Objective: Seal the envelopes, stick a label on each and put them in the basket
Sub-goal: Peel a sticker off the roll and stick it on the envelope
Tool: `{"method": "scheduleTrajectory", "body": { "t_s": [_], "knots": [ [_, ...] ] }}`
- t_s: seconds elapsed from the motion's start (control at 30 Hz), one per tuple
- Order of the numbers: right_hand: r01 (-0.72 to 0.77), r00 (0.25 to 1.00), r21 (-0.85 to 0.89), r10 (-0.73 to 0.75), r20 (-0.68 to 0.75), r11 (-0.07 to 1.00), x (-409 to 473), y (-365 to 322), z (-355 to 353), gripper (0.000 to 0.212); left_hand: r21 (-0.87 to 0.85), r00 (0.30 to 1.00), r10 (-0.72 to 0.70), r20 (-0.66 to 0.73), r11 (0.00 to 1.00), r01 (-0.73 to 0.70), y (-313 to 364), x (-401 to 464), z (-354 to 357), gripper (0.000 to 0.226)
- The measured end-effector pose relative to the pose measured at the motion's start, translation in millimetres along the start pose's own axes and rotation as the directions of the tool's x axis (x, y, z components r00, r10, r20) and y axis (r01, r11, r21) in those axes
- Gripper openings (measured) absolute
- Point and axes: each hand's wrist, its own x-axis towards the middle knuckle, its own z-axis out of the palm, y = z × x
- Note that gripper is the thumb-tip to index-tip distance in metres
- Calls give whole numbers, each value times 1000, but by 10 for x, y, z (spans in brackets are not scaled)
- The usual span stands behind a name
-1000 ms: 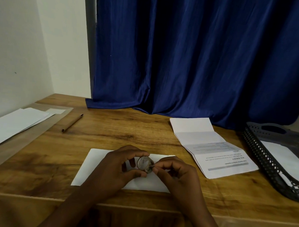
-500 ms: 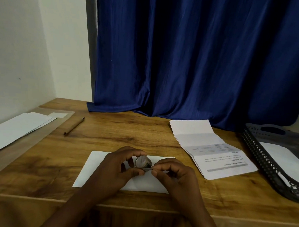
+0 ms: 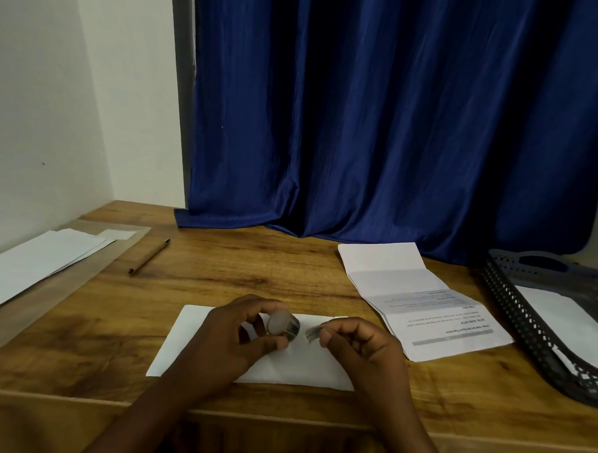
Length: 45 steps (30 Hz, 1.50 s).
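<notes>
While over envelope (image 3: 250, 364), tape roll (image 3: 283, 325) near edge.

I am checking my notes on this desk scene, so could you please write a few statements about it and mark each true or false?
1. The left hand grips a small tape roll. True.
2. The right hand lies flat on the desk. False: it pinches the tape end.
3. An envelope lies under the hands. True.
4. The pen is inside the basket. False: it lies on the desk, far left.
</notes>
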Motion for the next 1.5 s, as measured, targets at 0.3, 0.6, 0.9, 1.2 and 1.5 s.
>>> {"method": "scheduleTrajectory", "body": {
  "t_s": [0.3,0.6,0.9,1.2,1.5],
  "knots": [
    [4,1000,-70,-3,10,998,4,1,-16,29,-53,992,13,-127,998,-20,-9,25,-137,40],
    [-20,998,-169,30,57,985,36,16,-28,20,85,936,-250,-248,957,279,-423,139,-1002,41],
    [-31,996,-184,45,71,982,58,22,-26,23,233,902,-300,-312,896,378,-775,96,-1507,14],
    [-8,997,-192,22,73,981,27,-21,-20,23,382,907,-314,-280,831,405,-846,122,-1454,42],
    [-41,999,-67,42,2,997,61,74,-48,28,442,934,-176,-311,843,306,-373,139,-1094,57]
  ]
}}
